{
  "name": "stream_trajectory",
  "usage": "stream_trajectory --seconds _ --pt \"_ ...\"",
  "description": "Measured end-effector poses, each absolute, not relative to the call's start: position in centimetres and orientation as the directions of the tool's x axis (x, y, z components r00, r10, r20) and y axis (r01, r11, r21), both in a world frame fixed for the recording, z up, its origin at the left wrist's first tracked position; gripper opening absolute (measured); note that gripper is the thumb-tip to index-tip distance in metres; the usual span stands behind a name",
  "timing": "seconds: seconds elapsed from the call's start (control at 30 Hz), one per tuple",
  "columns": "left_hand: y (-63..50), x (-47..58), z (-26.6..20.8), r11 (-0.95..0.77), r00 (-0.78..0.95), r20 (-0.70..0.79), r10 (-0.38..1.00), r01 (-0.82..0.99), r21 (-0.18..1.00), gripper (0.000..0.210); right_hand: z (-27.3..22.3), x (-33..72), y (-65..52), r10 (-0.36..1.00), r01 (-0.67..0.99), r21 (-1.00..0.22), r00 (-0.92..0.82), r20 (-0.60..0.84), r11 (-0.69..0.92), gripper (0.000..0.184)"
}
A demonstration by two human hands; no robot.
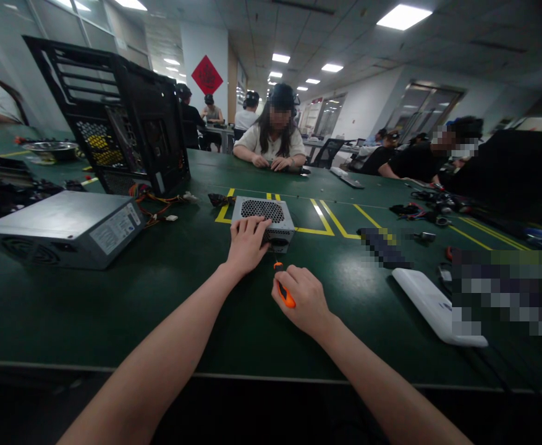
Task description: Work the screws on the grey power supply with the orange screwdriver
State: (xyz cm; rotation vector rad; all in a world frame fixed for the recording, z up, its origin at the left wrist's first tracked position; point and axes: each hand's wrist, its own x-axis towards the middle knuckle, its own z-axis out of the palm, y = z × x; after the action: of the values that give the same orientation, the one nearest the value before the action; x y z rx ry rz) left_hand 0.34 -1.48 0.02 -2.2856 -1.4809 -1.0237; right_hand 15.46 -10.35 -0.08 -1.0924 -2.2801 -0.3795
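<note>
A small grey computer power supply [285, 230] with a perforated top sits on the green table. My left hand [247, 244] holds it at its near left part, fingers over the top and thumb low at the front. My right hand [304, 295] is closed around an orange and black screwdriver [284, 293]. The screwdriver's thin shaft points away from me, just in front of the power supply's near face. Whether its tip touches anything there is too small to tell. Dark bundled cables [219, 199] lie at the power supply's far left side.
On the left lie a larger power supply [57, 216] and its coloured wires, with an upright black computer case [127, 117] behind. To the right are a white flat device [431, 303], a dark partly pixelated object [382, 247] and loose cables. A person [273, 139] sits opposite.
</note>
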Motion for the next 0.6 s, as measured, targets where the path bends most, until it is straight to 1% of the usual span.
stream_trajectory --seconds 0.07,0.2,0.4,0.6 --pt "-1.44 0.34 0.01 -0.465 0.246 0.662 0.708 0.868 0.174 0.049 -0.12 15.51 -10.34 0.615 0.783 0.006 -0.494 0.615 0.622 0.012" --pt "-1.4 0.34 -0.01 -0.464 0.248 0.661 0.708 0.869 0.171 0.051 -0.2 15.6 -10.26 0.61 0.782 -0.036 -0.456 0.647 0.623 0.012" --pt "-1.34 0.34 -0.11 -0.448 0.25 0.662 0.707 0.882 0.145 0.049 0.04 15.89 -10.34 0.621 0.767 -0.09 -0.438 0.65 0.635 0.012" --pt "-1.45 0.35 -0.09 -0.442 0.262 0.653 0.711 0.889 0.125 0.05 0.21 15.45 -10.59 0.63 0.783 -0.072 -0.437 0.642 0.617 0.017"
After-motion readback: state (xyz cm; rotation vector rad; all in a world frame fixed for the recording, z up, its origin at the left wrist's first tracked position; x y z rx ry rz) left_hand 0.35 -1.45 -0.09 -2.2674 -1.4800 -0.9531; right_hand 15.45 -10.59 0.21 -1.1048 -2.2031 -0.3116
